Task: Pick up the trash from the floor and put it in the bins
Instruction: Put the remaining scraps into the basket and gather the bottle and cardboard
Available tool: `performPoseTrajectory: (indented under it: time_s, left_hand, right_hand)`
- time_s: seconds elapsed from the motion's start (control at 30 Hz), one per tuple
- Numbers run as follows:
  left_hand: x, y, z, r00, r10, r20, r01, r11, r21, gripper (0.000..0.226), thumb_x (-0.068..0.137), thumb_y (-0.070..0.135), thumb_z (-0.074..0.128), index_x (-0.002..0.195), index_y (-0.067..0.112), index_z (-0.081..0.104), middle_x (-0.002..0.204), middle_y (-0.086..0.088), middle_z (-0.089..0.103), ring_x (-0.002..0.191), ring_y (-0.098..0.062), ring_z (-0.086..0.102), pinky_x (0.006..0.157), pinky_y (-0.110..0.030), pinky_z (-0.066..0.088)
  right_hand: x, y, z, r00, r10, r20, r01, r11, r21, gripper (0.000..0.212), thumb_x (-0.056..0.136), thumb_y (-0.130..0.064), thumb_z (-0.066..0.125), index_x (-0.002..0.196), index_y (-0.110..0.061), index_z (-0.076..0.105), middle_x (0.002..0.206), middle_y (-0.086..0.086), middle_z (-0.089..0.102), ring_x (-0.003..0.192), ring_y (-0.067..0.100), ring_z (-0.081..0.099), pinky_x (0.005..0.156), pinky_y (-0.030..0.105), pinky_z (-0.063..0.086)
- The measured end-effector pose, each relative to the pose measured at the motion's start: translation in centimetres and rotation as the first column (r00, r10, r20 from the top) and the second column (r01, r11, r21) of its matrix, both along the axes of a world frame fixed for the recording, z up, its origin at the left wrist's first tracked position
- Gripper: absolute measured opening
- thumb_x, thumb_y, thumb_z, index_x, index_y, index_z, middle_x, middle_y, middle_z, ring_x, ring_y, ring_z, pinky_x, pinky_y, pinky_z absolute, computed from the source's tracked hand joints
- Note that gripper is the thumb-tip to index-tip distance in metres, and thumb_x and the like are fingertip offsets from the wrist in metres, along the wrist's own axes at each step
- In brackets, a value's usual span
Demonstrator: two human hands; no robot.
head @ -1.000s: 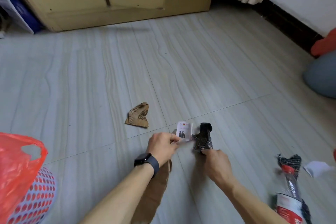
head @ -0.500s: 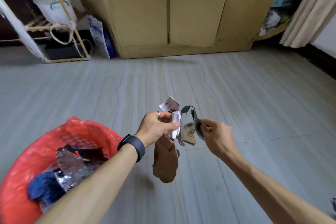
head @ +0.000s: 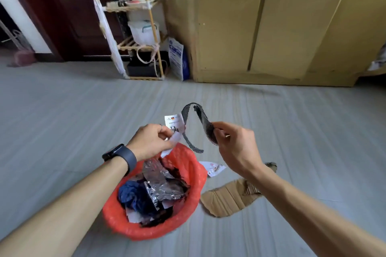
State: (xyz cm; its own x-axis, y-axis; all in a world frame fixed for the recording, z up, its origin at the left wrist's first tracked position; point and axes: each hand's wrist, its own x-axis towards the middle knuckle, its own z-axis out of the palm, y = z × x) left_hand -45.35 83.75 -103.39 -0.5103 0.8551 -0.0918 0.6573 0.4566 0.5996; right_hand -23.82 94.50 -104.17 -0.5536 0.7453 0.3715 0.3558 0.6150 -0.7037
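Observation:
My left hand (head: 150,141), with a dark watch on the wrist, pinches a white printed paper slip (head: 173,126) above the far rim of the bin. My right hand (head: 235,146) pinches a curled dark grey wrapper strip (head: 201,118) that arches up and hangs back down between the hands. Below them stands the bin with a red plastic liner (head: 193,175), holding silver foil, blue material and paper scraps. A brown cardboard piece (head: 226,198) lies on the floor right of the bin. A small white printed scrap (head: 214,168) lies beside the bin's rim.
A yellow wooden cabinet (head: 271,27) fills the back right. A bamboo shelf rack (head: 137,37) with a white tub stands at the back centre, a white and blue bag (head: 177,58) leaning next to it. A dark door is at the back left. Grey floor surrounds the bin.
Both hands lifted the paper slip and dark strip off the floor and carried them left over the red bin. The brown cardboard left my left hand and now lies on the floor.

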Motion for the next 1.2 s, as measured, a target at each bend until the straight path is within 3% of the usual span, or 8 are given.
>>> performPoseTrajectory:
  time_s: [0.13,0.3,0.5,0.6,0.67,0.93,1.1,1.2]
  left_hand:
    - [-3.5,-4.3,-1.4,0.978,-0.077,-0.195,0.01,0.946,-0.323,0.028,0.067,0.04,0.066,0.088,0.02,0.069,0.081,0.002,0.068,0.08,-0.021,0.062,0.063,-0.027,0.044]
    - [-5.7,-7.3,-4.1,0.965,-0.021,-0.263,-0.083,0.922,-0.378,0.028,0.08,0.045,0.067,0.096,0.028,0.052,0.09,0.003,0.062,0.091,-0.023,0.062,0.069,-0.029,0.046]
    - [-6.7,-7.2,-4.8,0.986,0.134,-0.094,-0.156,0.942,-0.297,0.025,0.085,0.019,0.054,0.109,0.024,0.049,0.117,-0.002,0.059,0.103,-0.021,0.056,0.078,-0.029,0.043]
    - [-5.7,-7.2,-5.6,0.98,0.096,-0.173,-0.121,0.983,-0.14,0.041,0.089,0.047,0.043,0.129,0.038,0.043,0.143,0.001,0.044,0.129,-0.024,0.044,0.103,-0.037,0.039]
    - [-4.2,-7.1,-6.8,0.967,-0.1,-0.232,0.059,0.982,-0.178,0.056,0.088,0.066,0.037,0.142,0.052,0.028,0.159,0.007,0.021,0.145,-0.022,0.023,0.117,-0.039,0.023]
    - [-0.2,-7.1,-15.6,0.892,-0.322,-0.317,0.088,0.811,-0.578,0.078,0.072,0.091,0.017,0.141,0.064,-0.009,0.161,0.007,-0.02,0.143,-0.044,-0.024,0.11,-0.066,-0.009]
    - [0.2,-6.5,-17.4,0.89,-0.35,-0.293,0.075,0.745,-0.663,0.088,0.07,0.091,0.028,0.143,0.06,-0.009,0.159,0.004,-0.027,0.137,-0.05,-0.031,0.107,-0.072,-0.01]
    - [0.1,-5.1,-15.5,0.957,-0.216,-0.194,0.057,0.795,-0.605,0.075,0.067,0.087,0.043,0.135,0.069,0.018,0.157,0.007,-0.031,0.144,-0.041,-0.023,0.114,-0.064,-0.006]
  right_hand:
    - [-2.9,-2.8,0.2,0.988,0.155,-0.013,-0.149,0.967,0.204,0.024,0.086,-0.008,0.055,0.095,-0.019,0.073,0.081,-0.003,0.071,0.073,0.019,0.062,0.067,0.028,0.051]
    - [-4.9,-5.3,-2.1,0.91,0.285,0.301,-0.394,0.821,0.413,0.012,0.08,-0.026,0.047,0.077,-0.022,0.058,0.073,-0.004,0.056,0.07,0.026,0.053,0.055,0.035,0.05]
    - [-7.0,-7.1,-6.3,0.71,0.259,0.655,-0.592,0.722,0.357,0.023,0.077,-0.027,0.046,0.069,-0.019,0.067,0.069,0.002,0.061,0.072,0.03,0.06,0.049,0.032,0.044]
    - [-8.5,-7.7,-7.4,0.532,0.31,0.788,-0.621,0.776,0.114,0.025,0.093,-0.012,0.043,0.098,-0.01,0.068,0.101,0.009,0.066,0.105,0.032,0.055,0.076,0.039,0.051]
    - [-9.0,-8.1,-7.9,0.481,0.381,0.79,-0.617,0.787,-0.003,0.019,0.093,-0.016,0.051,0.097,-0.012,0.068,0.1,0.009,0.068,0.099,0.033,0.063,0.071,0.035,0.047]
    - [-3.7,-4.4,-9.8,0.877,0.339,0.341,-0.416,0.891,0.183,0.021,0.085,-0.034,0.057,0.068,-0.022,0.061,0.071,-0.009,0.059,0.075,0.017,0.053,0.07,0.038,0.049]
    - [-1.3,-2.5,-10.8,0.9,0.279,0.334,-0.242,0.959,-0.15,0.032,0.086,-0.059,0.057,0.111,-0.04,0.052,0.109,-0.019,0.06,0.096,0.006,0.06,0.081,0.031,0.052]
    - [-1.7,-2.8,-11.1,0.915,0.311,0.257,-0.199,0.902,-0.384,0.04,0.087,-0.062,0.059,0.117,-0.039,0.048,0.11,-0.02,0.063,0.088,0.001,0.066,0.082,0.031,0.055]
